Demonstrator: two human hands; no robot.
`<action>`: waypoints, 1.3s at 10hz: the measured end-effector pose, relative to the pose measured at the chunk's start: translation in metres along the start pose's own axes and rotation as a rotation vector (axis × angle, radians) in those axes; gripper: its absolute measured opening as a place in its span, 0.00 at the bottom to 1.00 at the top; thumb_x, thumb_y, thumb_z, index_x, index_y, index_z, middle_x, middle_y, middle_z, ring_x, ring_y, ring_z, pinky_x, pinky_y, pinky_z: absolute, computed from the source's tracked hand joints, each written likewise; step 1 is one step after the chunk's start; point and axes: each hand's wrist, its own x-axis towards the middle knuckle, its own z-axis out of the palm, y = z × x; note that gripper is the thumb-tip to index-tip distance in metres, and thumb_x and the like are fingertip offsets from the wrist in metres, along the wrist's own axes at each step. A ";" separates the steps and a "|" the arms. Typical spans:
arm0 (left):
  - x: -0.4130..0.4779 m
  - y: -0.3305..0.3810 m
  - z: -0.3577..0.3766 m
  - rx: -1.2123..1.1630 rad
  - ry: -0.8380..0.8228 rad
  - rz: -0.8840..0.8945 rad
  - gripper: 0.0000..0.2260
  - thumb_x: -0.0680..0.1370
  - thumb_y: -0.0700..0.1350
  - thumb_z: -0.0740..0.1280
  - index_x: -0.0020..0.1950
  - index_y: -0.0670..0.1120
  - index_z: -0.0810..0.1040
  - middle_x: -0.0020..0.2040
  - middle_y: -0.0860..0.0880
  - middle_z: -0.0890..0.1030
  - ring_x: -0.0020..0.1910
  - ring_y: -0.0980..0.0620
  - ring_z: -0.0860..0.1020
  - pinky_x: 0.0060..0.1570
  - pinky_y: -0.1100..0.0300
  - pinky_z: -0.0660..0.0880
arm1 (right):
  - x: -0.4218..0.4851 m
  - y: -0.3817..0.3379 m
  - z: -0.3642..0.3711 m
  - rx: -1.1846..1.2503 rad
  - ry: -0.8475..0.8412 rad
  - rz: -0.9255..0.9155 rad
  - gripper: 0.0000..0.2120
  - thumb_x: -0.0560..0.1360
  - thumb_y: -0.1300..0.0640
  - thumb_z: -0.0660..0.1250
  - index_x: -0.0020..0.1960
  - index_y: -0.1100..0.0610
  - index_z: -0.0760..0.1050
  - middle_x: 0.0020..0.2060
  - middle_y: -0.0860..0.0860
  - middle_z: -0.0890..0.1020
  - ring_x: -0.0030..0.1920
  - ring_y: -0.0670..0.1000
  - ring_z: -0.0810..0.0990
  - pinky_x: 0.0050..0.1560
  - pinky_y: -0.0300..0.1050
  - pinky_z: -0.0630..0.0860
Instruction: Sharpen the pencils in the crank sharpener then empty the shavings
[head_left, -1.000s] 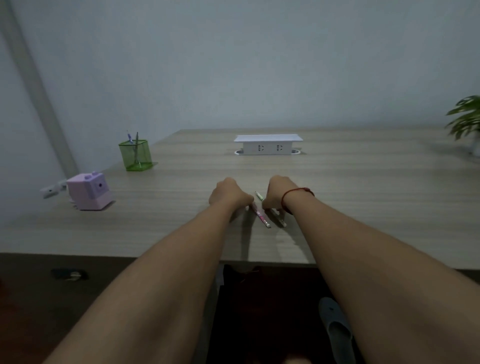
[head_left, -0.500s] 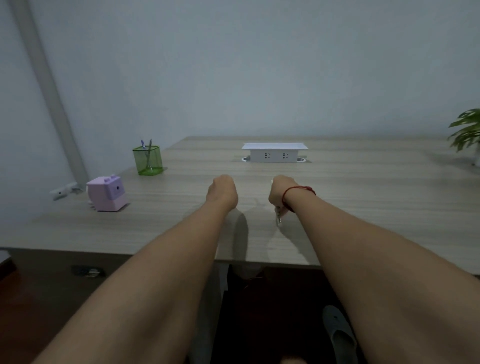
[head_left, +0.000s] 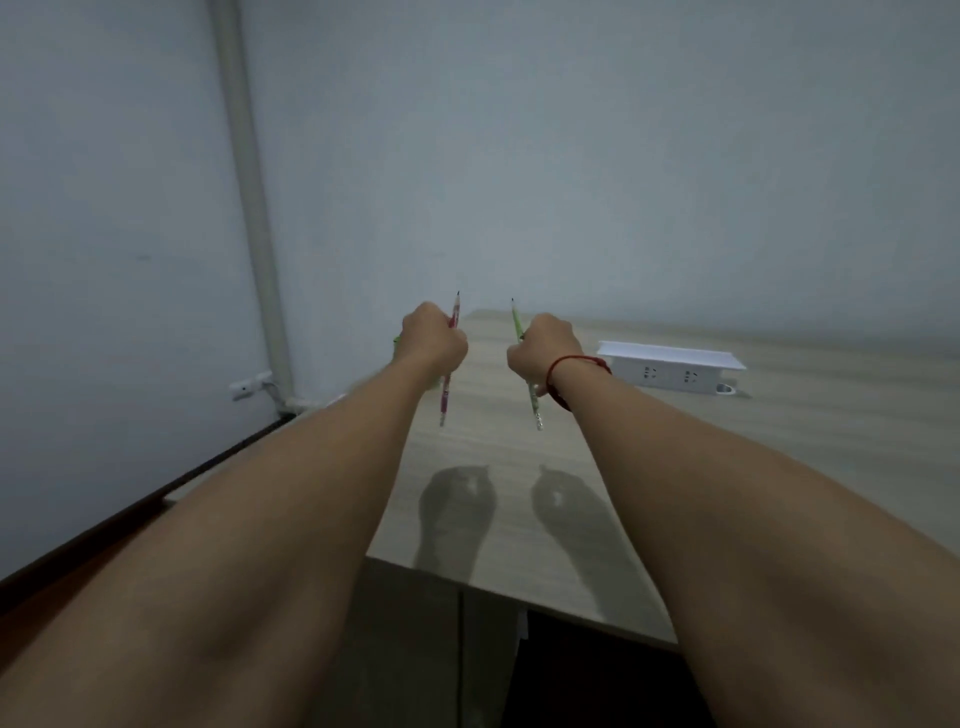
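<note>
The left hand (head_left: 434, 347) is curled tight around a thin red pencil (head_left: 448, 385), tip up. The right hand (head_left: 545, 353) grips a thin green pencil (head_left: 534, 402) the same way. Both hands are up above the pale wooden table (head_left: 779, 457), side by side.

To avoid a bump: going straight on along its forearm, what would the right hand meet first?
The right hand has free way above the table; probably the wall first, depth unclear.

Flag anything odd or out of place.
Nothing looks spilled or damaged. The left hand grips a red pencil and the right hand a green pencil, tips up, above the desk; the sharpener is out of view.
</note>
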 end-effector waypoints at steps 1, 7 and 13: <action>0.026 -0.021 -0.017 -0.054 0.060 0.006 0.08 0.75 0.43 0.66 0.49 0.40 0.80 0.47 0.42 0.82 0.43 0.45 0.81 0.43 0.57 0.77 | 0.025 -0.022 0.023 0.027 -0.022 -0.035 0.12 0.76 0.59 0.62 0.55 0.65 0.74 0.54 0.61 0.79 0.51 0.63 0.81 0.52 0.56 0.81; 0.210 -0.102 0.009 -0.192 0.374 0.155 0.09 0.75 0.38 0.66 0.54 0.41 0.73 0.45 0.48 0.77 0.45 0.46 0.80 0.49 0.51 0.80 | 0.220 -0.064 0.126 0.253 0.253 -0.236 0.11 0.75 0.64 0.63 0.58 0.62 0.71 0.51 0.59 0.79 0.49 0.59 0.81 0.47 0.49 0.79; 0.216 -0.108 0.025 0.120 0.001 -0.146 0.16 0.77 0.47 0.65 0.58 0.36 0.73 0.57 0.39 0.77 0.50 0.42 0.76 0.45 0.55 0.73 | 0.220 -0.063 0.132 0.042 -0.027 -0.094 0.13 0.77 0.52 0.64 0.38 0.58 0.66 0.41 0.54 0.73 0.42 0.56 0.73 0.42 0.46 0.71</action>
